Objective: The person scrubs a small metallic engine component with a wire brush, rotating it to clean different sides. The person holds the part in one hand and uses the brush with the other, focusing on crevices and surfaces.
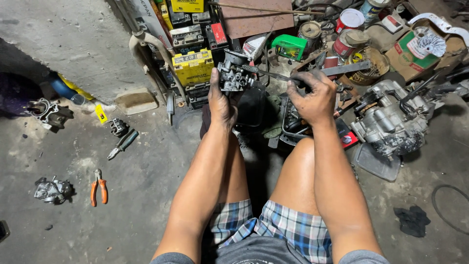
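Lap: plaid shorts point(288, 227) and bare knees sit closest, both forearms reaching forward over them.
Floor: stained grey concrete point(146, 186) spreads under and left of the hands.
Engine: a greasy motorcycle engine block point(391, 120) lies right of the right hand.
Batteries: a yellow battery point(193, 66) heads a stack just left of the left hand.
Carburetor: the carburetor point(234, 73) sits off the engine, raised before the knees.
Left hand: the left hand point(220, 100) is wrapped around the carburetor from below.
Right hand: the right hand point(315, 95) is closed on a screwdriver point(268, 74), its tip at the carburetor body.
Progress: dismantling looks mid-way; I judge adjustment unfinished and refitting still to come.
Pliers: orange-handled pliers point(99, 186) lie far left of the left hand.
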